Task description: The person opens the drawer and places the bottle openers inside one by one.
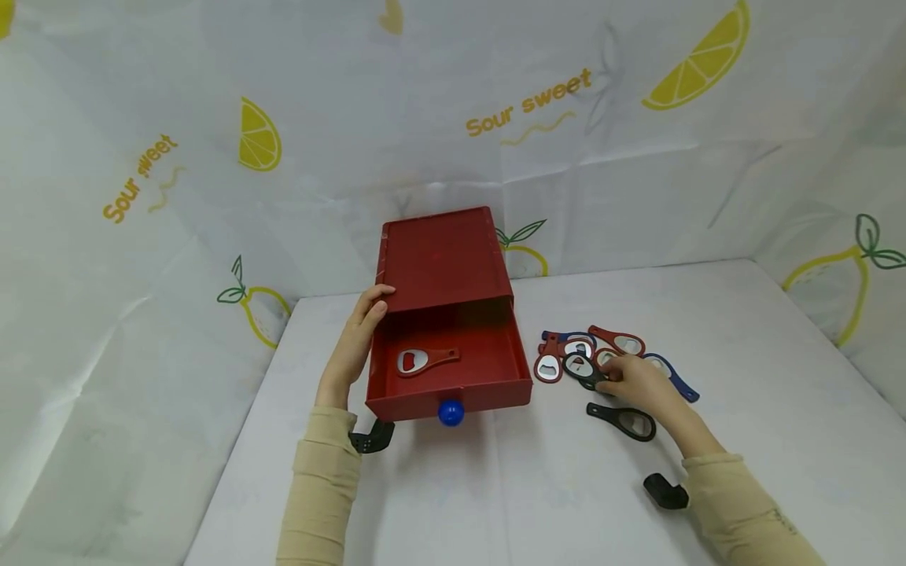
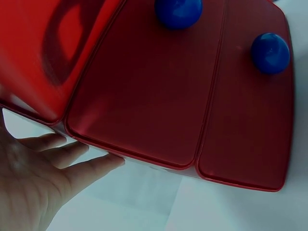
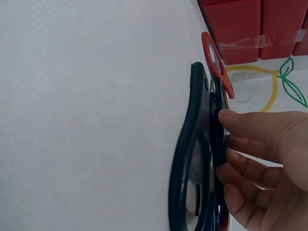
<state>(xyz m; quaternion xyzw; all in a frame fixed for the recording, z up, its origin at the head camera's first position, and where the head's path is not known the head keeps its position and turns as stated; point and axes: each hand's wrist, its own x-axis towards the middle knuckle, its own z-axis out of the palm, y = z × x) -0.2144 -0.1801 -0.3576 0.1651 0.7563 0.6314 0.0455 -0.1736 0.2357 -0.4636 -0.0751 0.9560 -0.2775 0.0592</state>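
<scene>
My left hand rests along the left side of a red drawer box, fingers extended. Its top drawer is pulled out, and a red bottle opener lies inside. To the right, my right hand pinches the handle of a black bottle opener at the front of a loose pile. In the right wrist view, the fingertips touch dark openers standing edge-on to the camera. Red openers and a blue opener lie around that hand.
Another black bottle opener lies in front of the pile. Two lower drawers with blue knobs are closed in the left wrist view. A white lemon-print sheet rises behind the white table.
</scene>
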